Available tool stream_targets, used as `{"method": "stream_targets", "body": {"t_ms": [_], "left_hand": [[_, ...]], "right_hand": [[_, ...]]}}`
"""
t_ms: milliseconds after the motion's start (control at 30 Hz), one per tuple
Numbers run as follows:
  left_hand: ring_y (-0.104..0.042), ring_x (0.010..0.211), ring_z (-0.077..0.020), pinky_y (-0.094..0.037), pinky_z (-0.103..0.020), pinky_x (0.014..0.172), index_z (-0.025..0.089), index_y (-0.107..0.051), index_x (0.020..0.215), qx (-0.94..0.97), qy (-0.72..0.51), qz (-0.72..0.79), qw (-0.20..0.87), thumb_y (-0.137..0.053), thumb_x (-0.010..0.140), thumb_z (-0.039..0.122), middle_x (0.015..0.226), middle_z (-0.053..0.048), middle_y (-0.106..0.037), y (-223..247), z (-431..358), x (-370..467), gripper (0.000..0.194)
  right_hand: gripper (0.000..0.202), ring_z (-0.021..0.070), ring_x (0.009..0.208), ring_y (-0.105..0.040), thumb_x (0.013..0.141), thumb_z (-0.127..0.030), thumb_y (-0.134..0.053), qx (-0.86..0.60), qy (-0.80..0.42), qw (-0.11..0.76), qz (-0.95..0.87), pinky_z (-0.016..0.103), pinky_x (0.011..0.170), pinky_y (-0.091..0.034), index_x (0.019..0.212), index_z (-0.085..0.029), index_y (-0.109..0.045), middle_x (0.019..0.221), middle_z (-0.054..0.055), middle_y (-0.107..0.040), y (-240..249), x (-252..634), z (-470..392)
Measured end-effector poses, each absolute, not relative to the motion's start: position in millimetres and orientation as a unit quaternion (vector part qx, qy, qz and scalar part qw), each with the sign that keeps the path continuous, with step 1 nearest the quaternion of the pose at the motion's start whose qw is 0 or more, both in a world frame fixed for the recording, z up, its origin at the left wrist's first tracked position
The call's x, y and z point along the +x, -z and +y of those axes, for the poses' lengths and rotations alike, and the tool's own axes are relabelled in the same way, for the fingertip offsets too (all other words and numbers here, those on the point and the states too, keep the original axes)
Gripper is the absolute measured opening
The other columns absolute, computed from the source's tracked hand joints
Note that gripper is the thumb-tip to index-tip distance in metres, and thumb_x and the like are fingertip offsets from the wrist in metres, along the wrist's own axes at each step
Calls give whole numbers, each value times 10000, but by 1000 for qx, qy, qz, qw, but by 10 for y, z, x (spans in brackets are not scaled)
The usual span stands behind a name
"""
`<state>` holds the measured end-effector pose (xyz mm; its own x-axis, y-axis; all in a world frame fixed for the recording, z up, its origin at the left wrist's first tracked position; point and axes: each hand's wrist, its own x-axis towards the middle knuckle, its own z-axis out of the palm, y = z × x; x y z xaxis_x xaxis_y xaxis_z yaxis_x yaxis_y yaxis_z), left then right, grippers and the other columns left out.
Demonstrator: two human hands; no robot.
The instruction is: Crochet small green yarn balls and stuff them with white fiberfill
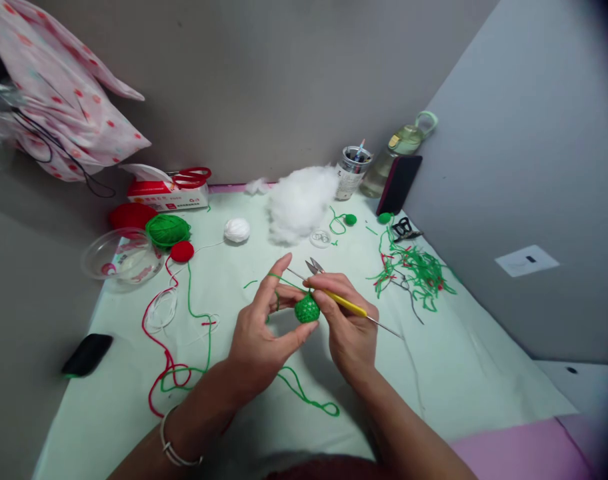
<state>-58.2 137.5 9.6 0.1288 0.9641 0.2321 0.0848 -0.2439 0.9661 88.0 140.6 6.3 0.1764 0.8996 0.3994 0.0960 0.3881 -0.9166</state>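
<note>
A small round green crochet piece is pinched between the thumb and fingers of my left hand, whose index finger is raised with green yarn running over it. My right hand grips a crochet hook by its yellow handle, with the metal shaft pointing up and left over the piece. Right fingertips touch the top of the green piece, where the yarn meets it. Just behind the hands lie small scissors, their handles hidden by my right hand. Loose green yarn lies below my left hand.
White stuffing is piled at the back, beside a pen can, a bottle and a leaning phone. Yarn scraps lie right. Left are a green yarn ball, a clear bowl and a tissue box.
</note>
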Motion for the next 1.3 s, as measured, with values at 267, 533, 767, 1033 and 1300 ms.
{"method": "stream_targets", "body": {"t_ms": [267,533,767,1033,1300], "left_hand": [[-732,897,-170,-632,-319,910,293,-313,1658,566,-500,407,513,-791,797,142,964,-7,-708,-264,1402,-649,995],[-712,974,-186,-576,-356,970,355,-213,1681,532,-505,383,561,-804,779,115,987,4,-675,-205,1434,-662,1105],[-596,788,-145,-511,-269,686,388,-227,1674,517,-486,409,574,-823,765,143,999,1,-695,-226,1450,-717,1114],[-617,845,-185,-521,-340,795,344,-296,1659,555,-490,422,523,-802,776,128,963,-3,-714,-206,1472,-728,1040],[-678,910,-193,-533,-319,796,330,-329,1655,566,-501,374,538,-800,793,125,966,-13,-719,-227,1500,-742,1003]], "right_hand": [[162,183,911,-679,977,-303,-709,-416,-378,637,-528,333,787,-539,1073,-332,-836,989,29,-755,-65,963,1415],[138,147,755,-695,943,-389,-752,-339,-546,640,-421,269,678,-568,998,-294,-836,854,19,-759,-125,963,1431],[92,132,743,-643,955,-317,-741,-358,-493,627,-486,281,690,-532,1005,-298,-816,880,3,-714,-126,1010,1411],[170,219,887,-733,982,-262,-696,-411,-346,635,-555,451,908,-569,1037,-340,-837,1011,28,-824,-150,941,1360],[150,167,758,-730,897,-450,-792,-348,-539,658,-393,356,767,-622,956,-313,-811,960,19,-837,-97,901,1423]]}}
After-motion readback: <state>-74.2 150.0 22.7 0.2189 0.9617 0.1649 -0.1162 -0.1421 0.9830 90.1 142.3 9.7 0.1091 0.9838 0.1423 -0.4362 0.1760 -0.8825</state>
